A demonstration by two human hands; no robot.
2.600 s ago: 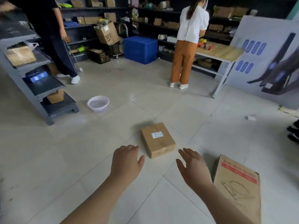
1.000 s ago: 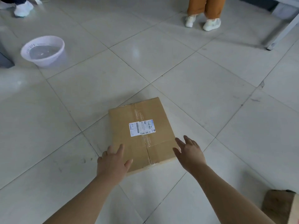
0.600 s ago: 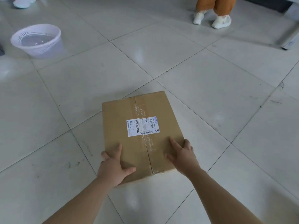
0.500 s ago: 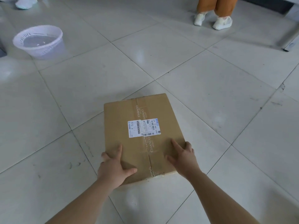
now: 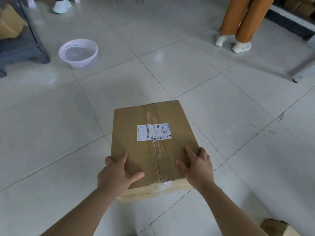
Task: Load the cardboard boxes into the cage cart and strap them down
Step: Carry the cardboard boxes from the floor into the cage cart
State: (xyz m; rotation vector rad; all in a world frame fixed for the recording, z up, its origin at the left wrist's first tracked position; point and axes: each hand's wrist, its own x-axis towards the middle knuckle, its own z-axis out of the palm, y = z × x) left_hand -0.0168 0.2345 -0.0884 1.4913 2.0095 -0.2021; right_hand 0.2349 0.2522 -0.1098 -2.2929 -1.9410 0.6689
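A taped brown cardboard box with a white shipping label on top is in the middle of the view, over the tiled floor. My left hand grips its near left corner, thumb on top and fingers round the side. At the near right corner my right hand holds on the same way. Whether the box rests on the floor or is lifted off it I cannot tell. No cage cart or strap is in view.
A white plastic basin stands on the floor at the far left, beside a grey rack holding a carton. A person in orange trousers stands far right near a table leg. Another cardboard piece lies at bottom right.
My hands reached down from the air to the box and closed on its near corners. The view has since tipped up a little, showing more of the room.
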